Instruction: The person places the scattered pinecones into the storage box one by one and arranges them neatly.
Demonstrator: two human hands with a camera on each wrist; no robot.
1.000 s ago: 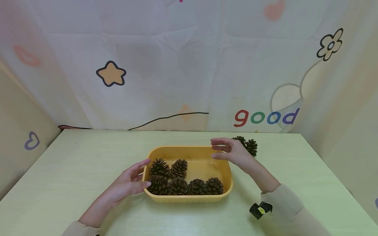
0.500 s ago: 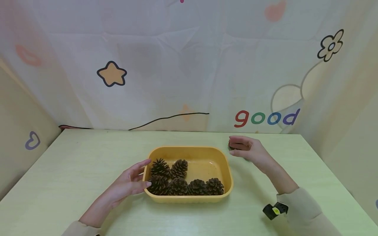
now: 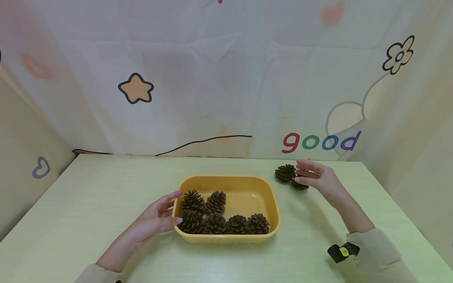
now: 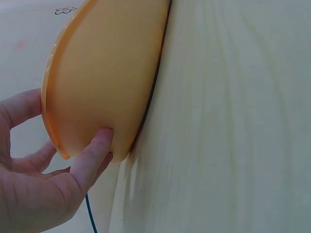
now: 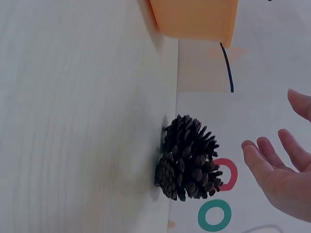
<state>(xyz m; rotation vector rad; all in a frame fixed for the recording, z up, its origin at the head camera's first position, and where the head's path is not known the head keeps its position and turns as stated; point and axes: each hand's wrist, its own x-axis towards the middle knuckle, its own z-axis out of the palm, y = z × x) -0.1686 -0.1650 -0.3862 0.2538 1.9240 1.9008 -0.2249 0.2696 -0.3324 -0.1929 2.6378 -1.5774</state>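
My left hand (image 3: 157,218) holds the left end of a yellow plastic tub (image 3: 230,238), its fingers spread across that end and the thumb at the near corner of the rim. In the left wrist view, fingertips press on the tub's outer wall (image 4: 104,73). Several brown pine cones lie inside along the near side and left end, among them a cone (image 3: 215,202) behind the front row. My right hand (image 3: 323,181) hovers with parted, slightly bent fingers over two pine cones (image 3: 285,173) on the table. In the right wrist view it is apart from those cones (image 5: 187,160).
The pale table (image 3: 116,184) reaches back to a printed cloth backdrop (image 3: 198,86). Cloth walls stand at both sides. A black strap device (image 3: 343,251) is on the right sleeve.
My right hand has moved from over the tub's right end rightward to the two loose cones, uncovering the left one. My left hand stays on the tub.
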